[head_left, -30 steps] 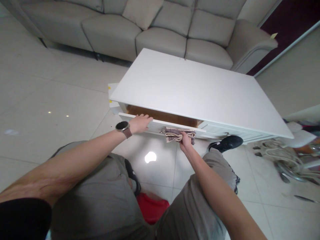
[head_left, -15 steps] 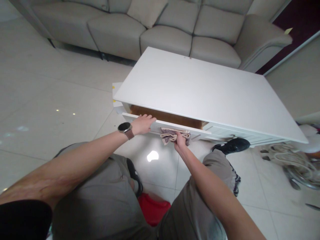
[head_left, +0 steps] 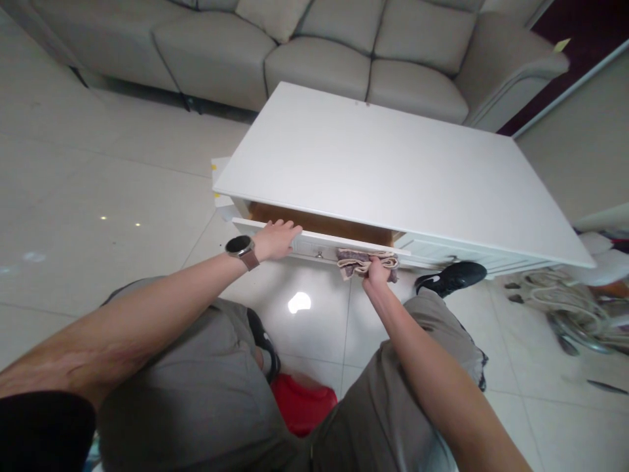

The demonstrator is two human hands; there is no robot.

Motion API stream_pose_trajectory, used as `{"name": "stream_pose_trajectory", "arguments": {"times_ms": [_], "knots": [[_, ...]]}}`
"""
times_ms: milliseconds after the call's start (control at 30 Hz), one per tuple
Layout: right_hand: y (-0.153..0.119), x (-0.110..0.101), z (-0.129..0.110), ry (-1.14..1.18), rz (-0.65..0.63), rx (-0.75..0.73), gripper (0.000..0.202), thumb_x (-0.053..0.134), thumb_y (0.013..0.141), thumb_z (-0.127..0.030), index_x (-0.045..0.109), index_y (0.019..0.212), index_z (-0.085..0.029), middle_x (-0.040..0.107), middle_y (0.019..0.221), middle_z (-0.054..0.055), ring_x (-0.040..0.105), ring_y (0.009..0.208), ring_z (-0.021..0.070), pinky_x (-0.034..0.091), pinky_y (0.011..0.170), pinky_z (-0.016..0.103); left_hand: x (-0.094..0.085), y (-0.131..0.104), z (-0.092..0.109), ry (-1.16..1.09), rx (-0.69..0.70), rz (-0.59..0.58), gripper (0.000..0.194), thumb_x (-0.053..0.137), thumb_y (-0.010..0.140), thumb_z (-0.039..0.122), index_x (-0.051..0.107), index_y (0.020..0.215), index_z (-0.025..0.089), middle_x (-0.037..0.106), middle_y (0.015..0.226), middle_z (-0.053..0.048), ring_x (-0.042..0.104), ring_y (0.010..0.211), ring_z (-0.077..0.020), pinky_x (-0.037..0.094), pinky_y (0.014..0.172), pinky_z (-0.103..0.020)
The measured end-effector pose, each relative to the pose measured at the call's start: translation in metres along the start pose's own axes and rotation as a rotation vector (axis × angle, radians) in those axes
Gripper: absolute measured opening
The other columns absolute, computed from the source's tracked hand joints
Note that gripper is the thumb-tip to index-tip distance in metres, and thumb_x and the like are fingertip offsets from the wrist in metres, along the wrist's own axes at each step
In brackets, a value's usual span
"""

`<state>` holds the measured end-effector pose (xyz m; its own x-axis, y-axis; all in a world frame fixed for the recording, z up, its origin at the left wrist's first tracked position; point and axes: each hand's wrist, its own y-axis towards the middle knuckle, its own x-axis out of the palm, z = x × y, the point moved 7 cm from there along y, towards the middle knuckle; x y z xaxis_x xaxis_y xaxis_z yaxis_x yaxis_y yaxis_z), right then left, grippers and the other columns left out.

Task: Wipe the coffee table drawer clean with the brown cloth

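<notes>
A white coffee table (head_left: 393,170) has one drawer (head_left: 314,240) pulled partly out, its brown interior showing. My left hand (head_left: 276,240), with a watch at the wrist, lies on the top edge of the drawer front, fingers stretched over it. Bunched in my right hand (head_left: 377,272) is a folded brown-and-cream cloth (head_left: 351,263), pressed against the right part of the drawer front. A small knob (head_left: 319,254) shows between the two hands. My left thumb is hidden.
A grey sofa (head_left: 319,75) stands behind the table. Coiled hoses or cords (head_left: 555,305) lie on the floor at the right. Between my legs is a red object (head_left: 302,403). My shoe (head_left: 452,278) is close to the table's front, and a white box (head_left: 220,172) sits at its left end.
My right hand has slid the cloth to the right along the drawer front, uncovering the knob. My left hand stays on the drawer edge. The view has shifted slightly.
</notes>
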<state>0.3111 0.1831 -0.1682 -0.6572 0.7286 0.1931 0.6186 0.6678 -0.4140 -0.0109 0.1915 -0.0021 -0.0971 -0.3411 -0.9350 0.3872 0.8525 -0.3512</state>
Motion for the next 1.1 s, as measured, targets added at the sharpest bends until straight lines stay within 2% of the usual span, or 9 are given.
{"name": "stream_pose_trajectory", "arguments": {"times_ms": [100, 300, 467, 700, 967, 1100], "knots": [[0.007, -0.018, -0.02, 0.013, 0.094, -0.06, 0.04, 0.064, 0.068, -0.003, 0.058, 0.103, -0.022, 0.074, 0.101, -0.002, 0.073, 0.079, 0.0129, 0.065, 0.062, 0.025, 0.0, 0.0, 0.0, 0.009, -0.006, -0.004, 0.044, 0.058, 0.093, 0.026, 0.05, 0.136, 0.02, 0.056, 0.14, -0.018, 0.053, 0.129, -0.0364, 0.045, 0.107, -0.054], [0.012, -0.033, -0.038, -0.017, 0.103, -0.11, 0.037, 0.067, 0.067, -0.007, 0.061, 0.101, -0.02, 0.073, 0.098, -0.001, 0.072, 0.077, 0.0131, 0.064, 0.063, 0.024, -0.002, 0.0, 0.002, 0.012, -0.013, -0.004, 0.043, 0.058, 0.093, 0.027, 0.051, 0.135, 0.019, 0.056, 0.139, -0.018, 0.053, 0.127, -0.0364, 0.045, 0.106, -0.054], [0.014, -0.032, -0.036, -0.014, 0.077, -0.118, 0.043, 0.068, 0.065, -0.01, 0.061, 0.106, -0.021, 0.074, 0.1, -0.002, 0.074, 0.085, 0.0156, 0.065, 0.07, 0.027, 0.0, 0.001, 0.003, 0.017, -0.02, 0.007, 0.044, 0.059, 0.093, 0.027, 0.051, 0.136, 0.018, 0.056, 0.14, -0.019, 0.053, 0.128, -0.0378, 0.045, 0.106, -0.057], [0.021, -0.032, -0.029, -0.071, 0.067, -0.132, 0.046, 0.069, 0.065, -0.017, 0.061, 0.11, -0.021, 0.073, 0.106, 0.001, 0.073, 0.084, 0.0164, 0.065, 0.071, 0.03, 0.001, 0.002, 0.002, 0.008, -0.023, 0.011, 0.045, 0.06, 0.093, 0.027, 0.05, 0.137, 0.021, 0.056, 0.141, -0.018, 0.053, 0.129, -0.0369, 0.043, 0.108, -0.055], [0.021, -0.032, -0.027, -0.073, 0.066, -0.109, 0.052, 0.071, 0.064, -0.016, 0.061, 0.115, -0.02, 0.073, 0.112, 0.004, 0.074, 0.089, 0.0191, 0.065, 0.079, 0.036, 0.003, 0.002, 0.002, 0.018, -0.017, 0.015, 0.045, 0.059, 0.094, 0.027, 0.049, 0.137, 0.02, 0.056, 0.139, -0.018, 0.053, 0.128, -0.0361, 0.042, 0.108, -0.054], [0.021, -0.032, -0.026, -0.072, 0.069, -0.158, 0.052, 0.071, 0.064, -0.017, 0.061, 0.115, -0.02, 0.073, 0.114, 0.005, 0.074, 0.094, 0.0202, 0.065, 0.083, 0.037, 0.002, 0.002, 0.003, 0.024, -0.013, 0.004, 0.046, 0.058, 0.094, 0.027, 0.049, 0.138, 0.018, 0.056, 0.14, -0.019, 0.053, 0.128, -0.037, 0.042, 0.109, -0.055]]}}
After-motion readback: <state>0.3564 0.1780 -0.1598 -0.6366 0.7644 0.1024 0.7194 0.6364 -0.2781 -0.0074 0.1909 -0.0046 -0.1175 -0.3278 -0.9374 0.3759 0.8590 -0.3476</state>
